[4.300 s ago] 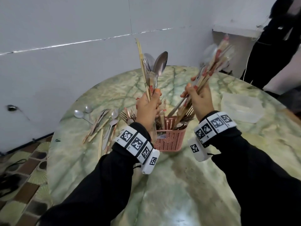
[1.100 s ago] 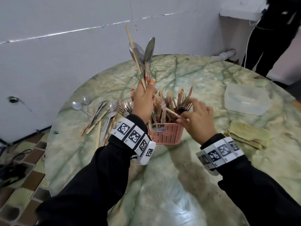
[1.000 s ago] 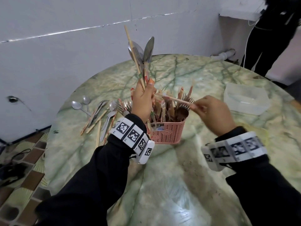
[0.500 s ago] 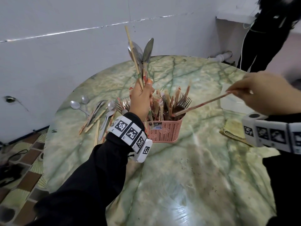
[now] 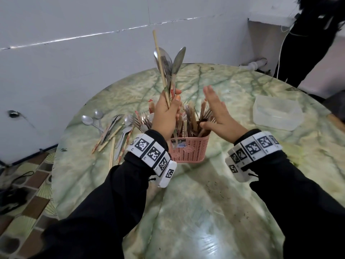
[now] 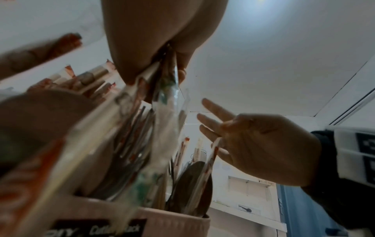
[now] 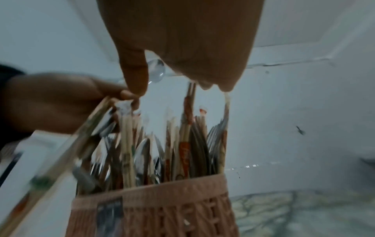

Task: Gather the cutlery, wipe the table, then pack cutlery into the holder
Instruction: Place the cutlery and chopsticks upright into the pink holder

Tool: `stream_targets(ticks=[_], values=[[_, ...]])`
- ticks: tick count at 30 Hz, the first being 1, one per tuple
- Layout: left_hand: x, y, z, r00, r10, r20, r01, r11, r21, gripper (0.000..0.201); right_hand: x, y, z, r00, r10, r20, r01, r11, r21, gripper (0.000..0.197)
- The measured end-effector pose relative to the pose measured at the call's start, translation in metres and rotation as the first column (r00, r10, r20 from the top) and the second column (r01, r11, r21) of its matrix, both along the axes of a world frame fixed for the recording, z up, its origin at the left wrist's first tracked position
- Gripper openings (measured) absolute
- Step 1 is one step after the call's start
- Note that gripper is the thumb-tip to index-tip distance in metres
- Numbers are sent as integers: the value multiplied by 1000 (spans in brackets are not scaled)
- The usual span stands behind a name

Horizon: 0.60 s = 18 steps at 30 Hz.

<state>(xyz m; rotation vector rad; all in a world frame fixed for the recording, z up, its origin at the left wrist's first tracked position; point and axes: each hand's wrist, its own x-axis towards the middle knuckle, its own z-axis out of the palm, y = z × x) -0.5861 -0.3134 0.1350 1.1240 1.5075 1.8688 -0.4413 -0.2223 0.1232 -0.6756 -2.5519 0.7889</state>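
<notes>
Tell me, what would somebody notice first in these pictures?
Probably the left hand holding a bunch of spoons and chopsticks straight up over the pink basket, which is crammed with cutlery in the middle of the green marble table. The open right hand hovers beside it, and more cutlery lies loose on the left.

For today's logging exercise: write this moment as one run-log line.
left hand: grips spoons and chopstick | right hand: open over pink holder | loose cutlery on table

A plain eatery or home dining corner: a round green marble-patterned tabletop (image 5: 196,212) against bare white walls (image 5: 74,53), patterned floor tiles (image 5: 28,212), a packed pink cutlery holder (image 5: 188,150).
</notes>
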Motion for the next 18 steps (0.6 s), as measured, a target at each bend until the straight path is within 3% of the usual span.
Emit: stream_targets(ticks=[2, 3, 5, 7, 9, 12, 18], values=[[0, 0, -1, 1000, 2, 5, -2, 1000, -8, 20, 6, 4, 1, 951, -91, -296, 29, 978, -207, 100], [-1, 1, -2, 1000, 2, 8, -2, 1000, -12, 20, 10, 9, -4, 911, -189, -366, 61, 940, -335, 107], [-1, 0, -2, 1000, 0, 6, 0, 1000, -24, 20, 16, 15, -16, 871, -345, -350, 82, 804, -588, 117], [-1, 0, -1, 1000, -6, 0, 6, 999, -31, 19, 16, 19, -34, 916, -340, -215, 104, 717, -689, 121], [0, 0, 0, 1000, -11, -4, 11, 999, -41, 18, 12, 20, -48, 967, -242, -86, 120, 723, -680, 125], [3, 2, 1, 1000, -21, -3, 21, 999, -41, 18, -7, 23, -57, 974, -195, -117, 89, 798, -596, 122], [13, 1, 8, 998, -33, 54, 35, 998, -46, 15, -35, 34, -50, 891, -321, -321, 113, 841, -528, 55]])
